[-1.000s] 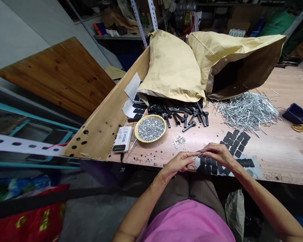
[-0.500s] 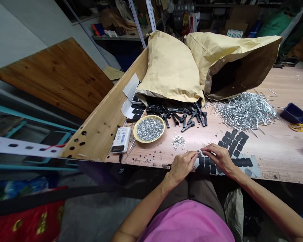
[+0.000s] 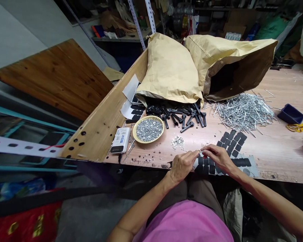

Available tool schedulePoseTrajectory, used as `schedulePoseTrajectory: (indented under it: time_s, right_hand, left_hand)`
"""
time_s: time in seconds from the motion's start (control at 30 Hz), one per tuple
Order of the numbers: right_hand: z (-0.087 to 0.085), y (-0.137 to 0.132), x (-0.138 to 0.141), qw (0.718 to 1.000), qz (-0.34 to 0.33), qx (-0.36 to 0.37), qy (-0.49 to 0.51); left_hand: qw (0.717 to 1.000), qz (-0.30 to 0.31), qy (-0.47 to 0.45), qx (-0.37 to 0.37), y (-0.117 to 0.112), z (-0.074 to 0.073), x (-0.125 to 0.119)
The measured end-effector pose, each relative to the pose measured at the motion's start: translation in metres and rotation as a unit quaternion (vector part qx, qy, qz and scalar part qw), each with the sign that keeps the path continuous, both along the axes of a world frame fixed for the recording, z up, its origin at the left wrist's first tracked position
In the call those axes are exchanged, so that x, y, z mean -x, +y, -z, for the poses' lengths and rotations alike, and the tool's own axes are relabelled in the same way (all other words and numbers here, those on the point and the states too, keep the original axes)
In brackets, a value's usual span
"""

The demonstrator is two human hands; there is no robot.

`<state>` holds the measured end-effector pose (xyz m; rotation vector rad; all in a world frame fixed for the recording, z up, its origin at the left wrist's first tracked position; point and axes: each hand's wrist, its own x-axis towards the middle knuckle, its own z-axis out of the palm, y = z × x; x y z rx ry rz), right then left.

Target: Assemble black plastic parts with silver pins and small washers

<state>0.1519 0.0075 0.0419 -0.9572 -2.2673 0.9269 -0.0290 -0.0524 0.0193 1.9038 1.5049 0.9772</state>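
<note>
A thin metal pin lies a little below and right of the middle of the frame, spanning the small gap between the two hands above the table's front edge. The left hand has its fingers closed on the pin's left end. The right hand pinches near the other end with thumb and fingertips; the fingers hide most of the pin, so its full shape cannot be told. A dark tip shows just beside the left hand's outer edge, too small to identify.

Under and beside the right hand, black pads lie in rows, the lower ones on a grey sheet along the table edge. Left of the hands, at the centre of the frame, sits a loose little heap of nuts. Farther left, a yellow bowl is filled with more small metal pieces, and a white power bank lies just beside it.

Above the bowl and heap, black plastic parts spill across the table from the mouth of a paper sack. Right of centre is a pile of metal rods, in front of a second, gaping sack. At the right side of the frame stands a dark blue tray, a yellow band near it.
</note>
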Motion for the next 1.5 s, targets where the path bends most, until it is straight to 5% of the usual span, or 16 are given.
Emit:
schedulePoseTrajectory:
  time_s: [0.2,0.33,0.5,0.6,0.73,0.97,1.13,1.3,1.5]
  right_hand:
    - [0.004,0.003,-0.011,0.980,-0.091,-0.175,-0.028]
    - [0.005,0.004,-0.008,0.978,-0.072,-0.193,-0.027]
    - [0.002,0.001,-0.006,0.964,-0.073,-0.246,-0.073]
    - [0.004,0.000,-0.008,0.946,-0.070,-0.299,-0.107]
    - [0.011,0.004,-0.012,0.921,-0.105,-0.357,-0.114]
    - [0.011,-0.003,-0.018,0.962,-0.096,-0.234,-0.106]
    - [-0.001,-0.007,-0.024,0.956,-0.136,-0.231,-0.120]
    - [0.008,-0.010,-0.019,0.974,-0.054,-0.185,-0.118]
    - [0.019,-0.016,-0.007,0.995,0.040,-0.023,-0.086]
  left_hand:
    - [0.962,0.066,-0.188,0.184,0.004,-0.003,-0.001]
    - [0.982,0.022,-0.168,0.087,0.002,0.002,-0.007]
    - [0.994,0.003,0.066,-0.085,-0.005,0.010,-0.009]
    - [0.989,0.011,0.113,-0.099,-0.004,0.011,-0.009]
    - [0.998,0.060,-0.021,-0.015,0.001,0.009,-0.009]
    - [0.997,0.076,-0.009,0.015,0.005,0.002,-0.006]
    - [0.980,0.117,-0.106,0.122,0.008,-0.002,-0.008]
    - [0.996,0.075,0.048,0.002,0.007,0.001,-0.013]
    - [0.961,0.049,0.246,-0.119,0.002,0.010,-0.015]
